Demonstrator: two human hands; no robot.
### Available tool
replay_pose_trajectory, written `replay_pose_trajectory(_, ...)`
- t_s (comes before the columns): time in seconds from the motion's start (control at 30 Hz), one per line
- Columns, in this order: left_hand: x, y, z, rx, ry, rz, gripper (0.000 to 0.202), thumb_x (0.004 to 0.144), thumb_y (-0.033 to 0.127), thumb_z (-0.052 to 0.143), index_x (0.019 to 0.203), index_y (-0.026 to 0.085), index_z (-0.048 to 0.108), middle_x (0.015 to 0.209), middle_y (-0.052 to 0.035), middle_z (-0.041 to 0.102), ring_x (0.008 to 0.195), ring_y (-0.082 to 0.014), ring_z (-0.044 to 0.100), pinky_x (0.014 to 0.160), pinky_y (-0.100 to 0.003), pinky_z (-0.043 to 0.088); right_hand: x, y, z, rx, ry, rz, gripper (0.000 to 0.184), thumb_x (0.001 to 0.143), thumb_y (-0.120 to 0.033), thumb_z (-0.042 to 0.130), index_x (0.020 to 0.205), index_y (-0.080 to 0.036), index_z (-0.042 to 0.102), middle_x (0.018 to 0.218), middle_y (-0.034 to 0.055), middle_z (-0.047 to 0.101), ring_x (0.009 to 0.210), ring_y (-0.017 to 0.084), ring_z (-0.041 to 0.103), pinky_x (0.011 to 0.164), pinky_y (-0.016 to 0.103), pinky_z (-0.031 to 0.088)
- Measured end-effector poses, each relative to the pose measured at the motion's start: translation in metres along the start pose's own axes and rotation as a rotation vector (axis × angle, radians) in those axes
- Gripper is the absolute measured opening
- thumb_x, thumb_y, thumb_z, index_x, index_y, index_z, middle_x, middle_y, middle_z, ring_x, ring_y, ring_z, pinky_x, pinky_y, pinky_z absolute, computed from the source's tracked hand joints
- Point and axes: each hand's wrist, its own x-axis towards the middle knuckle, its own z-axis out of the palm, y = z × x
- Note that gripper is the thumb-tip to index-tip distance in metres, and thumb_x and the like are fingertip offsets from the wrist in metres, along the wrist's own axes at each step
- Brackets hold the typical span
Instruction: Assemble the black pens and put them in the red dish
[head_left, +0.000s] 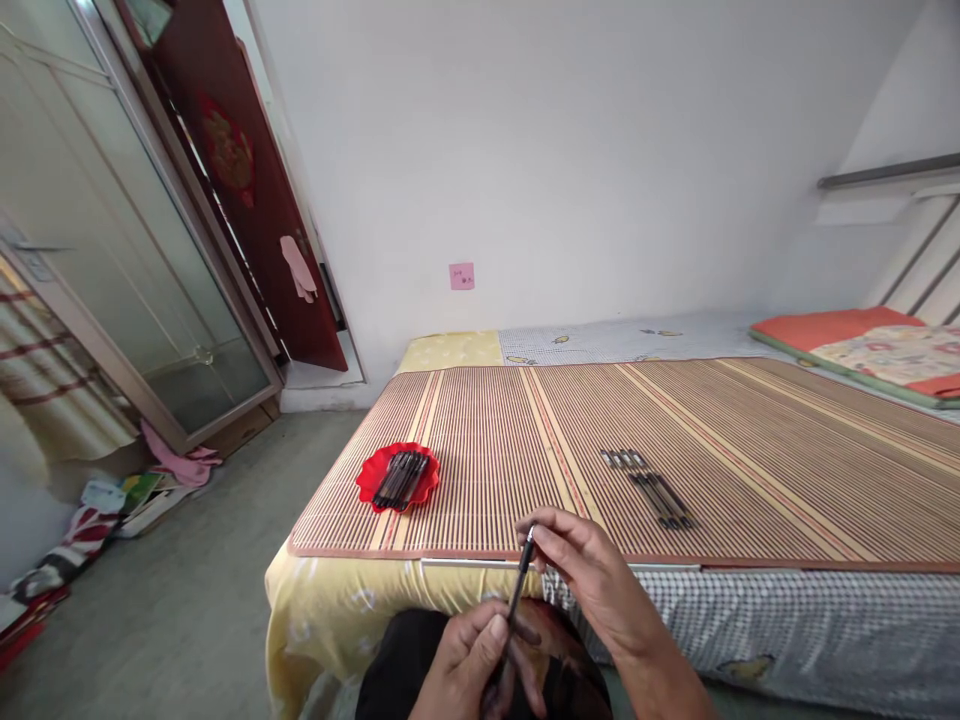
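Left hand (476, 660), closest, curls around the lower end of a black pen (517, 592). Right hand (581, 565) pinches its top end. The pen's length points toward 1 o'clock. On the striped mat (750, 450), loose pens (651, 488) lie at 1 o'clock and a red dish (367, 476) at 11.

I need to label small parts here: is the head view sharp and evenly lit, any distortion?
Head view: soft, even light, no glare on the mat; the pen held by left hand and right hand is fairly sharp; the wide lens bows the glass door at the left; pens on the red plate read clearly.
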Motion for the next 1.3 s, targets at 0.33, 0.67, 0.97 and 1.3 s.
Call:
replay_pose_trajectory(0.33, 0.005, -0.012, -0.005, -0.045, -0.060, 0.036, 0.049, 0.089, 0.064, 0.067, 0.089, 0.016, 0.067, 0.058, -0.0013, 0.071, 0.032, -0.0020, 0.027, 0.035, -0.016, 0.018, 0.004, 0.004, -0.003, -0.002, -0.020, 0.064, 0.041, 0.085, -0.059, 0.072, 0.089, -0.019, 0.072, 0.074, -0.0005, 0.059, 0.068, 0.013, 0.050, 0.064, 0.026, 0.040)
replay_pose_trajectory(0.67, 0.009, -0.006, 0.004, -0.156, -0.127, 0.067, 0.043, 0.090, 0.060, 0.069, 0.082, 0.017, 0.065, 0.052, 0.0014, 0.067, 0.034, -0.0036, 0.031, 0.044, -0.017, 0.028, 0.006, 0.014, -0.011, 0.080, -0.032, 0.090, 0.032, 0.079, -0.050, 0.082, 0.077, -0.020, 0.070, 0.073, -0.0022, 0.056, 0.069, 0.011, 0.050, 0.066, 0.025, 0.040)
replay_pose_trajectory(0.97, 0.003, -0.008, 0.004, -0.031, -0.043, -0.002, 0.054, 0.090, 0.068, 0.063, 0.090, 0.014, 0.068, 0.064, -0.0048, 0.075, 0.031, -0.0031, 0.029, 0.033, -0.018, 0.018, 0.005, 0.013, -0.008, 0.105, -0.035, 0.120, 0.035, 0.075, -0.051, 0.085, 0.079, -0.019, 0.072, 0.072, -0.0019, 0.058, 0.069, 0.011, 0.050, 0.066, 0.024, 0.039)
replay_pose_trajectory(1.3, 0.005, -0.005, 0.003, -0.036, 0.071, -0.029, 0.051, 0.080, 0.065, 0.076, 0.077, 0.020, 0.052, 0.058, -0.0025, 0.072, 0.031, -0.0023, 0.029, 0.032, -0.016, 0.016, 0.007, 0.013, -0.010, 0.138, -0.019, 0.192, 0.038, 0.079, -0.052, 0.080, 0.097, -0.019, 0.077, 0.081, 0.0004, 0.064, 0.070, 0.010, 0.052, 0.065, 0.023, 0.039)
